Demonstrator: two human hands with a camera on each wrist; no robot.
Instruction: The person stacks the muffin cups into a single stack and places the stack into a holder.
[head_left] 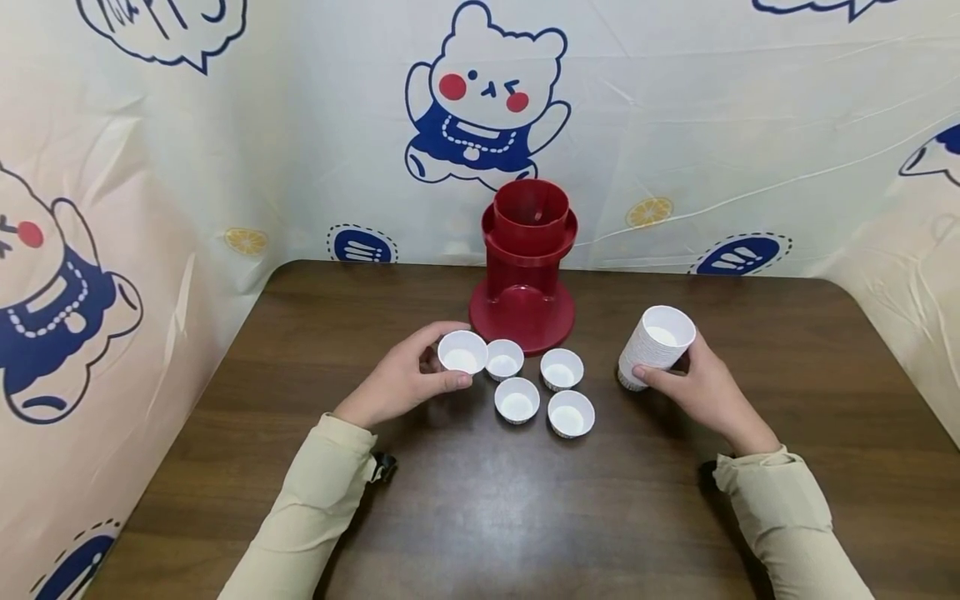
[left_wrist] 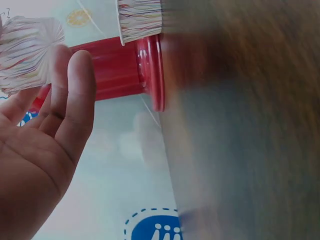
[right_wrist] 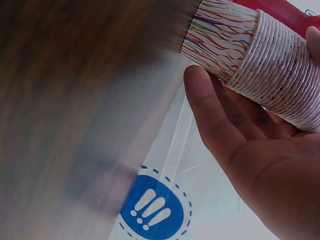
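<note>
My left hand (head_left: 405, 375) holds one small white paper cup (head_left: 462, 353) between thumb and fingers, above the table. In the left wrist view, wavy coloured lines run down that cup's side (left_wrist: 25, 55). Close by on the table stand several similar paper cups, among them a back-left cup (head_left: 505, 360) and a front-right cup (head_left: 571, 415), all mouth up. On the right, my right hand (head_left: 705, 383) grips a tall stack of nested paper cups (head_left: 656, 346). The right wrist view shows the stack's striped bottom cup (right_wrist: 220, 37) and its many rims.
A red plastic holder (head_left: 525, 267) with a round base and an open cylinder on top stands at the back middle, behind the cups. The brown wooden table (head_left: 480, 517) ends at a pale printed cloth (head_left: 337, 125) hanging behind and at both sides.
</note>
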